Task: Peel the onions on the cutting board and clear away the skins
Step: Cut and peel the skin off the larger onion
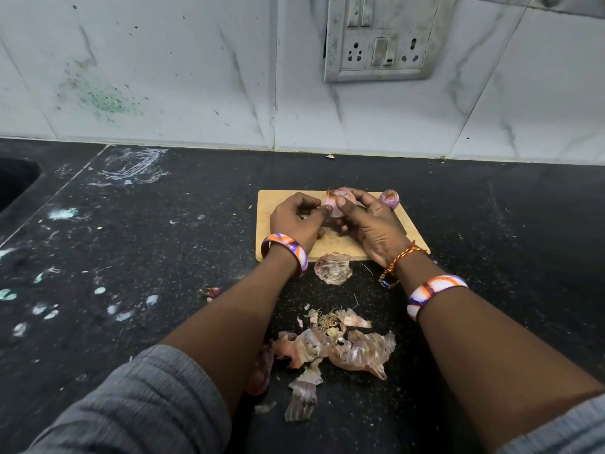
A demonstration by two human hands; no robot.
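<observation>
Over the wooden cutting board [330, 244], both hands hold one pale pink onion [340, 199]. My right hand [373, 226] grips it from the right, thumb across its front. My left hand [296, 221] pinches at its left side, where skin is lifting. A second onion [389, 198], purple and peeled, sits at the board's far right corner. One curled skin [333, 268] lies just off the board's near edge. A heap of dry onion skins and roots [334, 348] is spread on the black counter between my forearms.
The black stone counter [147, 257] is flecked with pale smears. A dark sink recess [16, 185] opens at the far left. A white tiled wall with a switch and socket plate [379, 37] rises behind. A small purple scrap [211, 292] lies left of my left wrist.
</observation>
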